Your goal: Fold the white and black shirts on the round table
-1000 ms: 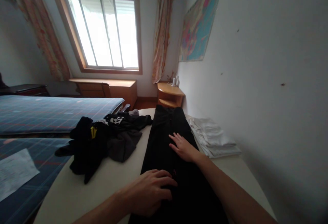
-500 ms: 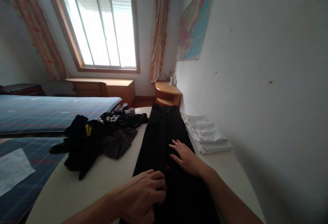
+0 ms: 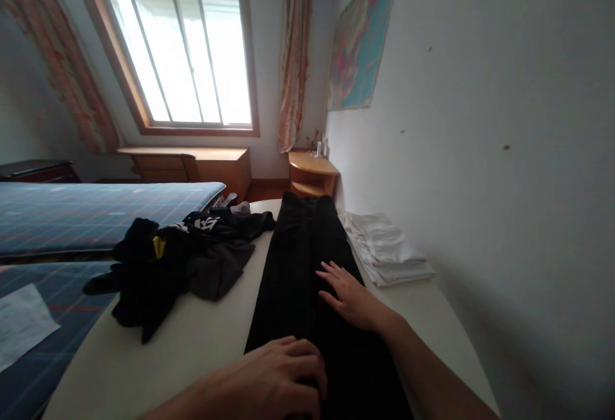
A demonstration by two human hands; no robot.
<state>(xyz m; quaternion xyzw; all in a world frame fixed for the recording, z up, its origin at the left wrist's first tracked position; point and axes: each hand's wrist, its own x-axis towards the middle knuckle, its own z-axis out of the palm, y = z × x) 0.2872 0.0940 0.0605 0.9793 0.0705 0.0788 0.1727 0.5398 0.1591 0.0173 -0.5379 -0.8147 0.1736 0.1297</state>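
A pair of black trousers (image 3: 293, 266) lies lengthwise on the pale round-edged table (image 3: 192, 356), running from the near edge to the far side, with a lengthwise line down the middle. My left hand (image 3: 283, 378) is at the near part of the trousers, its fingers curled down onto the cloth near that line; the fingertips are hidden. Farther up on the right half, my right hand (image 3: 348, 295) rests flat on the fabric with its fingers spread. The near end of the trousers is out of view.
Left on the table lies a heap of dark clothes (image 3: 158, 285). A stack of folded white cloth (image 3: 384, 250) sits at the right, near the wall (image 3: 480, 215). Beds with blue plaid mattresses (image 3: 106, 215) flank the table's left. A corner shelf (image 3: 312, 164) stands beyond.
My left hand has moved nearer to me and slightly right along the trousers. A small red mark on the cloth no longer shows. My right hand stays in place.
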